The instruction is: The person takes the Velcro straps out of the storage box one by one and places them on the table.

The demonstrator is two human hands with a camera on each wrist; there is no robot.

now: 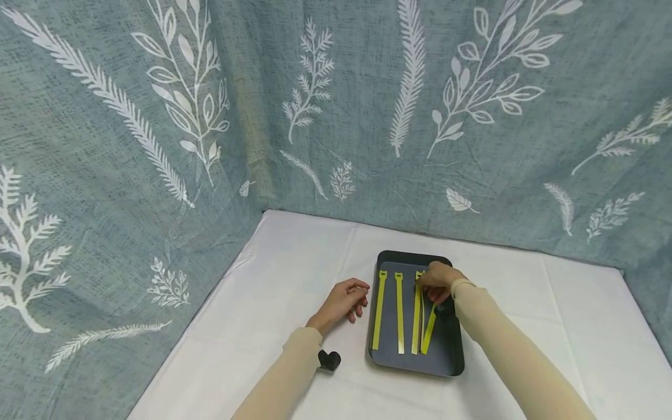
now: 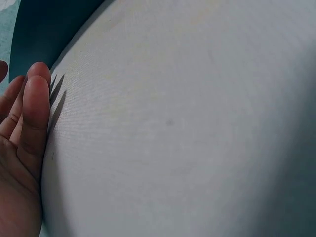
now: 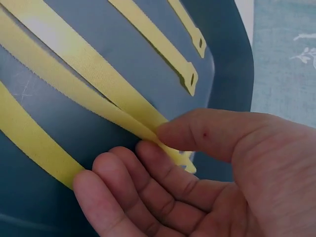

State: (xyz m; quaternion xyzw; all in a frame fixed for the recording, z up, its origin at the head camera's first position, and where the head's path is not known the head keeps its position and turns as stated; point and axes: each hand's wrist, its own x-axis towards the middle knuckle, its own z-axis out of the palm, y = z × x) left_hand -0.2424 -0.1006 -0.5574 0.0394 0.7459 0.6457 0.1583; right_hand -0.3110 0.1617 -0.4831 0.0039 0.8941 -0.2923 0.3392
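Several yellow hook-and-loop cable ties (image 1: 400, 315) with slotted heads lie lengthwise in a dark grey tray (image 1: 441, 363). My right hand (image 1: 440, 280) is over the tray's right half. In the right wrist view, its thumb and index finger pinch one yellow cable tie (image 3: 84, 96) near its head end, which overlaps the flat cable tie beside it (image 3: 91, 64). Another cable tie (image 3: 37, 140) runs up to the fingertips of the same hand. My left hand (image 1: 343, 301) rests by the tray's left side, fingers loosely bent and holding nothing.
White cloth (image 1: 310, 251) covers the table around the tray. A blue-green curtain (image 1: 346, 116) with white leaf prints hangs along the back and left. A small black piece (image 1: 329, 360) shows at the left sleeve.
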